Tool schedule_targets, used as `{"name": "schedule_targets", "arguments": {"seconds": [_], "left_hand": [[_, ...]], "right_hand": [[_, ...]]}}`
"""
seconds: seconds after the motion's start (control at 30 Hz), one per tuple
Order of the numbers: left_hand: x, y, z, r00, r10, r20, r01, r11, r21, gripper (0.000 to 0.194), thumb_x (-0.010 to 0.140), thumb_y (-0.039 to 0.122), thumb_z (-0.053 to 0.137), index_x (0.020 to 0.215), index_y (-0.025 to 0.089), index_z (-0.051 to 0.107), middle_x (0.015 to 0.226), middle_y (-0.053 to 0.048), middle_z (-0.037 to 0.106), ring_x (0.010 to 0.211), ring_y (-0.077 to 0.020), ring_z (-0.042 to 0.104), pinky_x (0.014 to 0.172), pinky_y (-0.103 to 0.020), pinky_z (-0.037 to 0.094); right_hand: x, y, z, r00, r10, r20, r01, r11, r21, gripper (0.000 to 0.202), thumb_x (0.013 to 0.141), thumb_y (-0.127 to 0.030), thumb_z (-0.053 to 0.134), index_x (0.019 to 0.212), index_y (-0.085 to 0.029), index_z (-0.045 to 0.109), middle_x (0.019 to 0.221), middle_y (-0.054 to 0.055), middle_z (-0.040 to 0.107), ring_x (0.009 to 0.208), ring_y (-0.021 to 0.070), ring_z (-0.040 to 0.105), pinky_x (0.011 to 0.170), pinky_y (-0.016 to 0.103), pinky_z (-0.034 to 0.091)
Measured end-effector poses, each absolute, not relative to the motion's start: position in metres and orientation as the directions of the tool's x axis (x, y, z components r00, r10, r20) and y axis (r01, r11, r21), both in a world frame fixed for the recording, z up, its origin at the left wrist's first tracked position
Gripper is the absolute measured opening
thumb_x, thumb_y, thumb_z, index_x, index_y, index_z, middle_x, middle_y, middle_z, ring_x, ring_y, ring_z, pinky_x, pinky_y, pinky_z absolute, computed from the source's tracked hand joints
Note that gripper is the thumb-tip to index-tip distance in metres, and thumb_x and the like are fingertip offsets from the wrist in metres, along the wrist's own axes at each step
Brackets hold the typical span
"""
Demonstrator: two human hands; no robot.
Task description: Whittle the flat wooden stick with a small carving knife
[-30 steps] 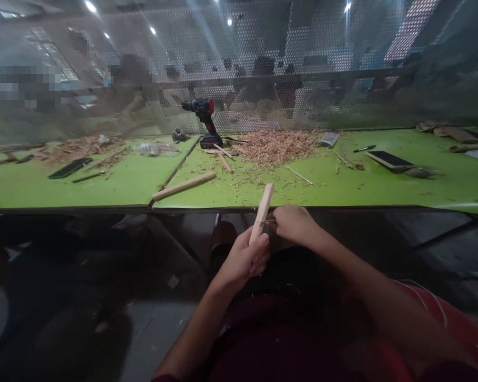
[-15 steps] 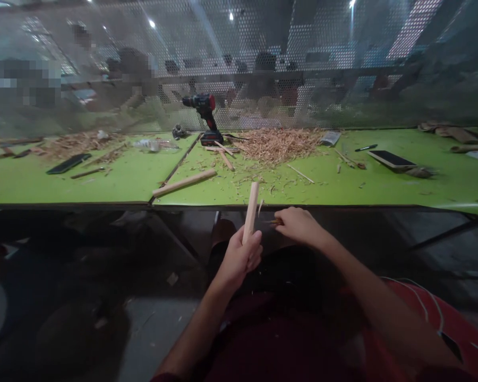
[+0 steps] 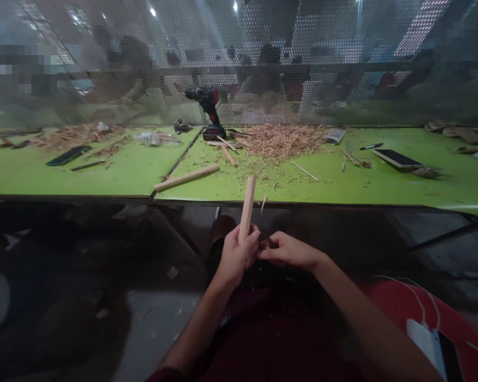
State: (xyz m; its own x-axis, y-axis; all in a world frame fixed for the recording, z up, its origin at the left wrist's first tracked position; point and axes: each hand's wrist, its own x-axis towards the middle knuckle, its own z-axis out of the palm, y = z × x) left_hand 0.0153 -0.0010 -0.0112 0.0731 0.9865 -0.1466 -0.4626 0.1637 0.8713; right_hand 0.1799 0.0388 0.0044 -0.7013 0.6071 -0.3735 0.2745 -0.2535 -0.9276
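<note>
My left hand (image 3: 238, 254) is closed around the lower part of a pale wooden stick (image 3: 247, 207), which stands nearly upright with its top in front of the table edge. Close beside it, my right hand (image 3: 290, 250) grips a small knife (image 3: 266, 242) by its handle. The blade is hard to make out, lying in shadow by the left fingers. A thin curled wood shaving (image 3: 264, 202) shows just right of the stick, against the table edge.
On the green table (image 3: 326, 191) are a cordless drill (image 3: 207, 106), a pile of shavings (image 3: 282, 140), another wooden stick (image 3: 187, 178), a phone (image 3: 398, 158), a pen (image 3: 371, 146) and a plastic bottle (image 3: 157, 139). Behind stands a perforated screen (image 3: 239, 79). A red stool (image 3: 386, 297) is at lower right.
My right hand has moved down and left, bringing the knife from beside the stick's middle to close by my left hand. The stick has shifted slightly left; a shaving hangs or falls nearby.
</note>
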Motion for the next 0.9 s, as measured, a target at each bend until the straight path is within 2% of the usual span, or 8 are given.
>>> {"name": "schedule_targets", "arguments": {"seconds": [0.17,0.27,0.37,0.5,0.6,0.73,0.83,0.9], "left_hand": [[0.011,0.011,-0.024,0.008,0.988,-0.157,-0.437,0.145,0.888,0.055,0.071,0.06,0.087,0.092,0.019,0.058,0.042,0.016,0.035,0.032,-0.0024,0.024,0.034,-0.016,0.016],[0.009,0.017,-0.033,-0.05,0.979,-0.195,-0.345,0.167,0.924,0.059,0.068,0.057,0.09,0.102,0.016,0.062,0.046,0.015,0.039,0.033,-0.0029,0.026,0.033,-0.016,0.016],[0.011,0.015,-0.036,0.004,0.984,-0.18,-0.313,0.172,0.934,0.059,0.07,0.055,0.09,0.106,0.016,0.063,0.049,0.014,0.041,0.034,-0.0028,0.028,0.034,-0.016,0.018],[0.015,0.009,-0.032,0.078,0.983,-0.166,-0.434,0.183,0.882,0.053,0.079,0.065,0.079,0.095,0.017,0.062,0.044,0.015,0.033,0.034,-0.0029,0.021,0.033,-0.016,0.015],[0.014,0.006,-0.029,0.102,0.977,-0.186,-0.469,0.212,0.858,0.049,0.074,0.055,0.086,0.095,0.018,0.06,0.043,0.016,0.032,0.033,-0.0025,0.02,0.033,-0.015,0.014],[0.009,0.005,-0.025,0.196,0.965,-0.173,-0.484,0.249,0.839,0.053,0.065,0.036,0.096,0.099,0.018,0.059,0.048,0.017,0.035,0.035,-0.0001,0.019,0.035,-0.014,0.015],[0.009,0.002,-0.022,0.274,0.951,-0.147,-0.524,0.275,0.806,0.05,0.071,0.039,0.094,0.097,0.018,0.058,0.047,0.017,0.033,0.036,-0.0006,0.018,0.036,-0.013,0.015],[0.011,-0.001,-0.02,0.304,0.943,-0.138,-0.551,0.292,0.782,0.046,0.077,0.045,0.09,0.091,0.019,0.054,0.046,0.016,0.032,0.036,-0.0015,0.017,0.035,-0.013,0.015]], "right_hand": [[0.188,0.039,0.0,-0.641,0.68,-0.355,0.251,-0.252,-0.935,0.058,0.077,-0.058,0.082,0.064,-0.025,0.036,0.053,-0.01,0.029,0.051,0.0087,0.021,0.05,0.027,0.015],[0.193,0.041,-0.007,-0.473,0.835,-0.282,0.376,-0.098,-0.921,0.057,0.081,-0.061,0.076,0.063,-0.025,0.036,0.057,-0.007,0.031,0.057,0.0111,0.026,0.054,0.028,0.022],[0.194,0.042,-0.013,-0.346,0.929,-0.129,0.516,0.073,-0.854,0.052,0.088,-0.058,0.068,0.062,-0.024,0.038,0.062,-0.005,0.035,0.064,0.0133,0.031,0.06,0.029,0.027],[0.191,0.041,-0.012,-0.386,0.919,-0.077,0.512,0.144,-0.847,0.049,0.092,-0.054,0.063,0.063,-0.024,0.038,0.065,-0.004,0.036,0.065,0.0138,0.032,0.063,0.031,0.028],[0.192,0.039,-0.011,-0.384,0.92,-0.083,0.496,0.129,-0.859,0.049,0.092,-0.055,0.062,0.064,-0.024,0.037,0.065,-0.005,0.035,0.065,0.0139,0.032,0.063,0.031,0.028],[0.198,0.036,-0.018,-0.356,0.931,-0.08,0.478,0.107,-0.872,0.05,0.09,-0.057,0.064,0.064,-0.025,0.036,0.063,-0.006,0.033,0.063,0.0133,0.03,0.06,0.03,0.027],[0.202,0.035,-0.021,-0.326,0.944,-0.044,0.493,0.131,-0.86,0.048,0.092,-0.053,0.061,0.063,-0.025,0.034,0.062,-0.006,0.032,0.061,0.0128,0.03,0.059,0.028,0.027],[0.2,0.036,-0.017,-0.279,0.96,0.013,0.564,0.175,-0.807,0.046,0.094,-0.046,0.058,0.062,-0.024,0.032,0.06,-0.006,0.033,0.06,0.0126,0.031,0.059,0.028,0.026]]}}
